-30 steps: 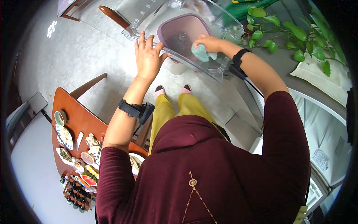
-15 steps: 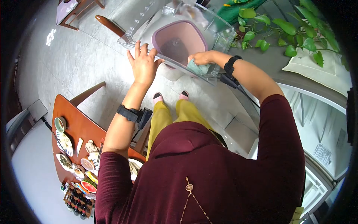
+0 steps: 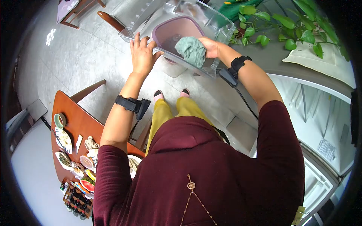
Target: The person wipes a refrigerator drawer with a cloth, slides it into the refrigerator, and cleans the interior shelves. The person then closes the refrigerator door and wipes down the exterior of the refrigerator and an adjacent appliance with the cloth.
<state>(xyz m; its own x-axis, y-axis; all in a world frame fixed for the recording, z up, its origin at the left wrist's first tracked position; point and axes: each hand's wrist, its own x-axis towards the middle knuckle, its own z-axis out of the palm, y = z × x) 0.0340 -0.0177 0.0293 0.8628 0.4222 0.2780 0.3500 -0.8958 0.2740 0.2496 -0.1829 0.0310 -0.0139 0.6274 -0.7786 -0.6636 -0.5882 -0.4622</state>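
A clear plastic drawer [image 3: 226,38] lies tilted in front of me, and a pink bin [image 3: 164,28] shows through it. My left hand [image 3: 143,57] holds the drawer's near rim at its left end, fingers over the edge and thumb stretched to the right. A crumpled grey-green cloth [image 3: 190,51] is gripped in my right hand [image 3: 209,48], above the drawer's near side toward the right. The cloth covers part of the bin's opening, and some of my right fingers are hidden behind it.
On the left stands a wooden table [image 3: 60,100] with dishes, a cut watermelon [image 3: 88,185] and a bottle rack [image 3: 77,202]. A leafy plant [image 3: 284,22] overhangs the grey counter [image 3: 269,62] at right. Below it an open refrigerator [image 3: 301,101] shows its white interior.
My right hand has lifted the cloth from the drawer's near right corner, up and slightly left, and more of the cloth shows. My left hand stays on the rim.
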